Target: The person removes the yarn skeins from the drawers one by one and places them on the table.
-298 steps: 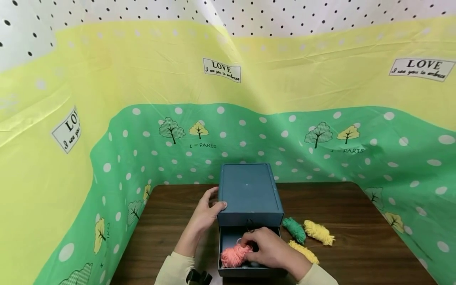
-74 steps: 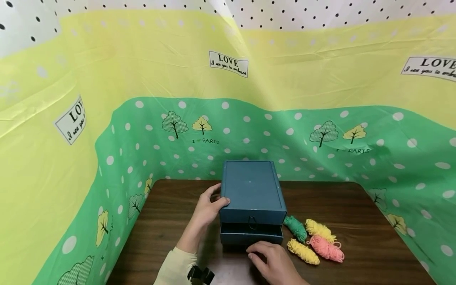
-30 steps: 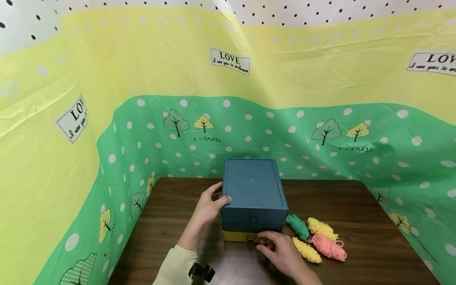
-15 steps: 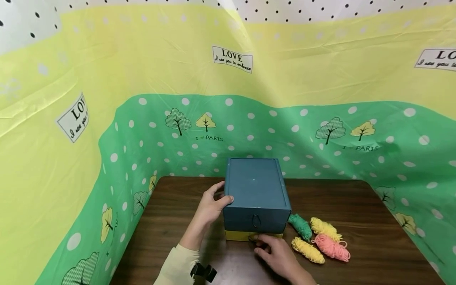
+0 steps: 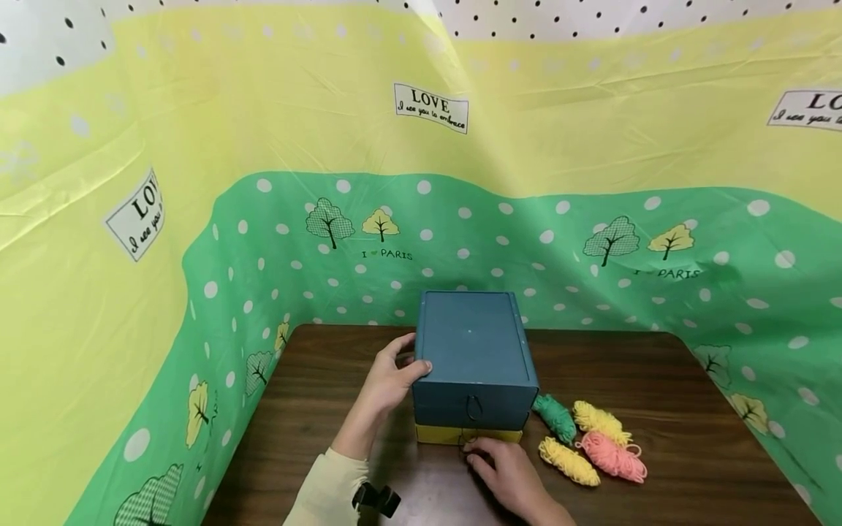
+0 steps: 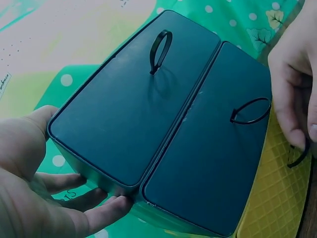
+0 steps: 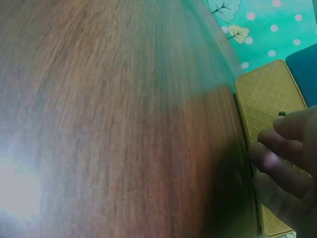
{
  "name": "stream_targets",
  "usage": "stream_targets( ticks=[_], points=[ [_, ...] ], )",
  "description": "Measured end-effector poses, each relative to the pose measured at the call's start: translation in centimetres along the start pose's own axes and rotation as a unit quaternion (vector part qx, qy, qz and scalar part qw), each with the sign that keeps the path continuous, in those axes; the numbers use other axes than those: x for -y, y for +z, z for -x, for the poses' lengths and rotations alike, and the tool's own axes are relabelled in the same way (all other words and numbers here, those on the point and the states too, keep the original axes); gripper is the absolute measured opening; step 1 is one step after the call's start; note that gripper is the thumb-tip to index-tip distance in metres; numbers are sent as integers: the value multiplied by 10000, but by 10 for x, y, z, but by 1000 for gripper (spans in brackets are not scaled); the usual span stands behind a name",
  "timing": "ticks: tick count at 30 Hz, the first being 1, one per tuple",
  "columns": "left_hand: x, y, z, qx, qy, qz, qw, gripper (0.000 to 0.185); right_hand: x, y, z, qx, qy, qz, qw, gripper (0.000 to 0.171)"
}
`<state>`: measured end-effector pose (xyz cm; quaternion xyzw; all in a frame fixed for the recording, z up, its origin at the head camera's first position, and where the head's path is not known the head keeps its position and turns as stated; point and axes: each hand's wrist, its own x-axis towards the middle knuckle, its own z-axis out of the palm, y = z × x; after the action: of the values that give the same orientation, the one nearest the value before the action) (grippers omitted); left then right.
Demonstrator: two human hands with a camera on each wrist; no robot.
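Note:
A blue drawer box [image 5: 475, 340] stands on the table, its two blue drawers pushed in. Beneath them is a yellow drawer [image 5: 441, 435] with a quilted front, also in. Each front has a black loop pull; the top two hang free in the left wrist view. My left hand [image 5: 388, 380] grips the box's left side, thumb over the top edge, fingers against the side wall [image 6: 74, 158]. With thumb and index finger, my right hand [image 5: 509, 471] pinches the yellow drawer's loop pull [image 6: 299, 156]. In the right wrist view this loop is mostly hidden by the fingers.
Right of the box lie yarn bundles: a green one [image 5: 555, 418], two yellow ones, the front one [image 5: 569, 462] nearer my right hand, and a pink one [image 5: 613, 456]. A patterned curtain [image 5: 368, 292] hangs behind the wooden table [image 5: 658, 409].
The pink yarn went from the pulled-out blue drawer to the table, and that drawer was pushed in. My right hand then moved to the yellow drawer's loop. My left hand stayed on the box.

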<state>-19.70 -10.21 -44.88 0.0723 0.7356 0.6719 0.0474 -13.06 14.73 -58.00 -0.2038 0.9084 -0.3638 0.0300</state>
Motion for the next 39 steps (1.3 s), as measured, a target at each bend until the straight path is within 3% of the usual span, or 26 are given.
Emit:
stream_targets(
  ticks=[12,28,39],
  points=[
    [0,-1,-2,11,-14,-17,10000,66,10,-4,13,255,-113,-104,9996,14],
    [2,0,0,-84,-43,-66,9999,65,16,-7,42,535,-700,-611,9942,15],
    [1,0,0,-51,-25,-87,9999,65,7,-3,61,170,-1924,-444,9802,14]
  ],
)
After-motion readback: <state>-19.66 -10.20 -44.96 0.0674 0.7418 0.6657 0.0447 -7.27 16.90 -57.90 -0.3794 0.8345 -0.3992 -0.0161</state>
